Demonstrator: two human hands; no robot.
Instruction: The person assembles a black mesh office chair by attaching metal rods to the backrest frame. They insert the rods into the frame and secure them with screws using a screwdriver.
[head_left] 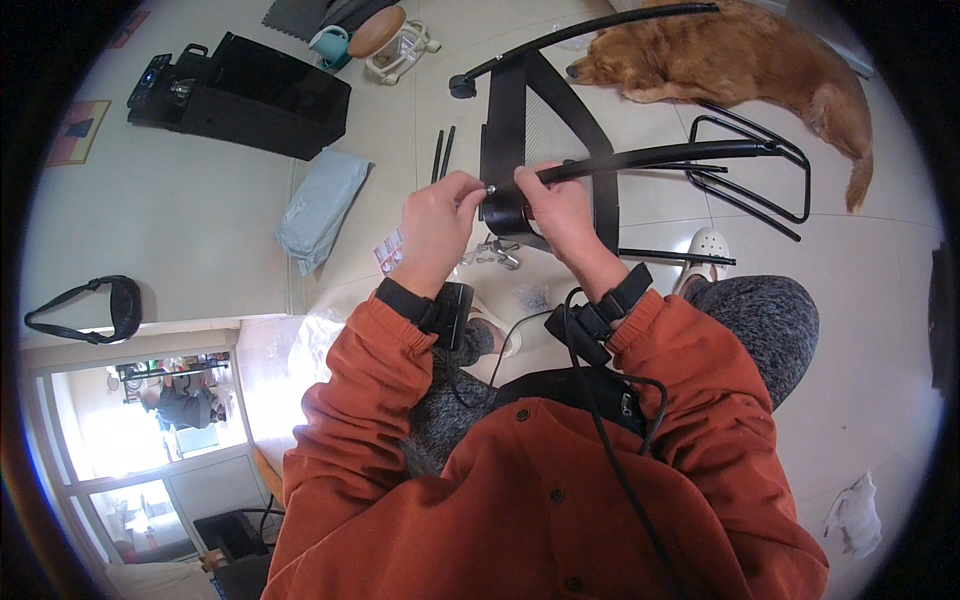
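Note:
A black chair part with a mesh panel (550, 128) and curved metal tubes stands in front of me. Beside the end of one black tube (650, 160), my left hand (437, 225) is closed, its thumb and index finger pinched at a small silver screw (491, 190). My right hand (568, 215) wraps round the same tube, thumb on top, a little to the right of the screw. Below the hands, several metal fittings (497, 253) lie on the floor, with a clear bag of small hardware (533, 298) nearer to me.
A golden-brown dog (740, 60) lies at the far right, beside a black tubular frame (760, 175). To the left are a grey plastic package (322, 210), a black tower-shaped appliance (265, 95) and a printed leaflet (388, 250). Two black rods (442, 155) lie past my left hand.

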